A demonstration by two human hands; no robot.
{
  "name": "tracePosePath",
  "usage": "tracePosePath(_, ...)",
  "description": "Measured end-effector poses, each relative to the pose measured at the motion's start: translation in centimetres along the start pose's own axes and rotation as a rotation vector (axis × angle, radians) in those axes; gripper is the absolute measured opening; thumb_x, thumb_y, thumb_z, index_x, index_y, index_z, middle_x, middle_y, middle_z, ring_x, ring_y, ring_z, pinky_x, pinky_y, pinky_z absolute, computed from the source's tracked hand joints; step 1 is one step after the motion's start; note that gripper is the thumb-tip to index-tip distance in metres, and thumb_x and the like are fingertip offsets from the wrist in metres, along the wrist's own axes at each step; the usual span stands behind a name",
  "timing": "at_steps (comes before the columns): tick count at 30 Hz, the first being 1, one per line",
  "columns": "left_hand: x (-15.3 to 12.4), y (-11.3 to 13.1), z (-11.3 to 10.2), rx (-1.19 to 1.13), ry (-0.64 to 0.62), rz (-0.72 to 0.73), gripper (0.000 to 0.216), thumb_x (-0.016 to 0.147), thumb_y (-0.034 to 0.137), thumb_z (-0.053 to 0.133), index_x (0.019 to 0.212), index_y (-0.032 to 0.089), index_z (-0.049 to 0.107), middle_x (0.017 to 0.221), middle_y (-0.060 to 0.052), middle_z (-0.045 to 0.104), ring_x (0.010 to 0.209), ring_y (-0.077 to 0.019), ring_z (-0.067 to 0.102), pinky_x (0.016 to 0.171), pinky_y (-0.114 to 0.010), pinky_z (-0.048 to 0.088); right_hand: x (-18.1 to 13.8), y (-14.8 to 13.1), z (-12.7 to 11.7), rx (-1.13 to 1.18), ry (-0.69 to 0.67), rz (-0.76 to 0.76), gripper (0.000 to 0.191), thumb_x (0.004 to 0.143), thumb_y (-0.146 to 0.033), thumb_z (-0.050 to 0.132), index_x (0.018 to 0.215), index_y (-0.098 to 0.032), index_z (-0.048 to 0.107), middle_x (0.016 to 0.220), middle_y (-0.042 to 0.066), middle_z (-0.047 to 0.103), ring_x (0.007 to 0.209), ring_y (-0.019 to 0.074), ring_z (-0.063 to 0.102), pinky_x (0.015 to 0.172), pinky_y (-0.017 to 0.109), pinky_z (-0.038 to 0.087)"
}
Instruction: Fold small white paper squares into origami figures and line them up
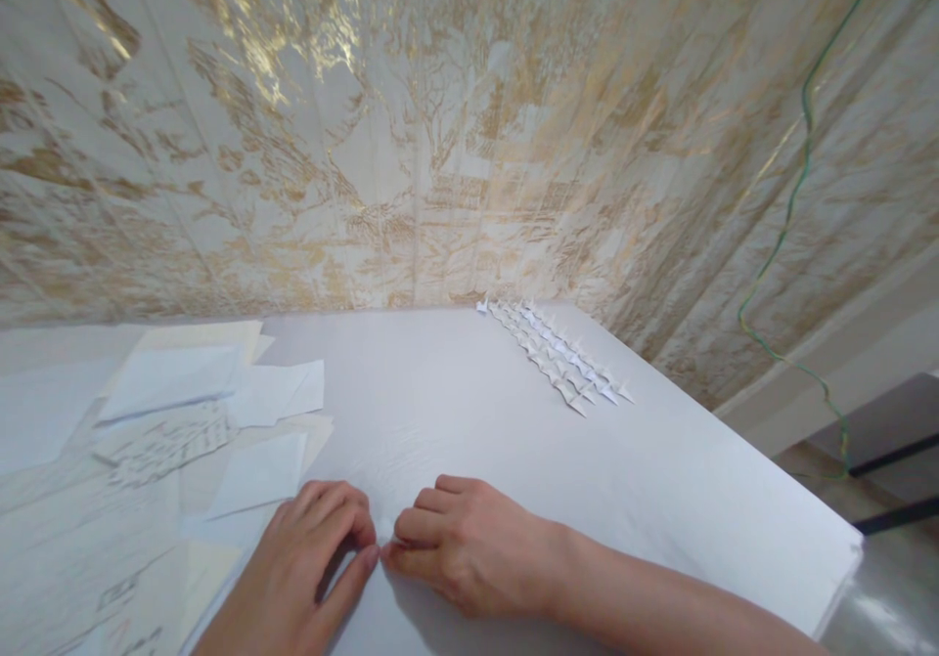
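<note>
Both hands meet low in the middle of the head view, over the white tabletop (432, 372). My left hand (312, 548) is closed in a pinch, thumb and index fingertip together. Fingers curled, my right hand (469, 544) pinches right beside it, its fingertips almost touching the left ones. A tiny bit of white paper (385, 531) shows between the fingertips; most of it is hidden and its shape cannot be made out. Farther back on the right stand several small folded white paper figures (561, 353) with pointed tips, lined up in slanting rows.
Loose paper sheets (268, 465), some printed, overlap on the left side of the table. A gold-and-white patterned curtain (411, 187) hangs behind the table's back edge. At the right, a green cord (788, 206) runs down past the table's edge.
</note>
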State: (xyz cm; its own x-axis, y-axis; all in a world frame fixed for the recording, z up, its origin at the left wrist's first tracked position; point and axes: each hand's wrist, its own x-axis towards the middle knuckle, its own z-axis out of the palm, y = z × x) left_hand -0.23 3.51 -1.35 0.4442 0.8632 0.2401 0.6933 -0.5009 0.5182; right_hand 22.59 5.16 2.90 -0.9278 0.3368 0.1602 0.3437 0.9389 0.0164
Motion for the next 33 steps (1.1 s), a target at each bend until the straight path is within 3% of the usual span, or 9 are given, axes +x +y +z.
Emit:
tracePosePath(8, -0.4, 0.1, 0.6, 0.013, 0.075, 0.005, 0.015, 0.094, 0.032, 0.054, 0.081, 0.026, 0.058, 0.092, -0.002, 0.061, 0.09, -0.0251, 0.056, 0.08, -0.039, 0.046, 0.2, -0.2, -0.6, -0.016, -0.005, -0.024, 0.01, 0.098, -0.02, 0.063, 0.103, -0.012, 0.065, 0.094, 0.003, 0.064, 0.083, 0.0194, 0.051, 0.071, 0.034, 0.04)
tracePosePath(17, -0.1, 0.5, 0.8, 0.072, 0.049, -0.011, 0.022, 0.097, 0.029, 0.046, 0.078, 0.024, 0.055, 0.092, -0.003, 0.059, 0.09, -0.0274, 0.055, 0.078, -0.043, 0.043, 0.3, -0.8, -1.2, 0.002, -0.047, 0.016, 0.01, 0.1, -0.018, 0.059, 0.1, -0.012, 0.066, 0.096, 0.004, 0.065, 0.084, 0.0192, 0.052, 0.077, 0.033, 0.042)
tracePosePath(33, 0.3, 0.5, 1.0, 0.108, 0.065, -0.034, 0.012, 0.082, 0.02, 0.055, 0.072, 0.025, 0.053, 0.09, -0.001, 0.062, 0.092, -0.0256, 0.057, 0.077, -0.039, 0.042, 0.2, -0.8, -1.4, 0.018, -0.045, 0.017, 0.01, 0.098, -0.019, 0.061, 0.105, -0.012, 0.066, 0.096, 0.003, 0.065, 0.089, 0.0202, 0.053, 0.079, 0.034, 0.041)
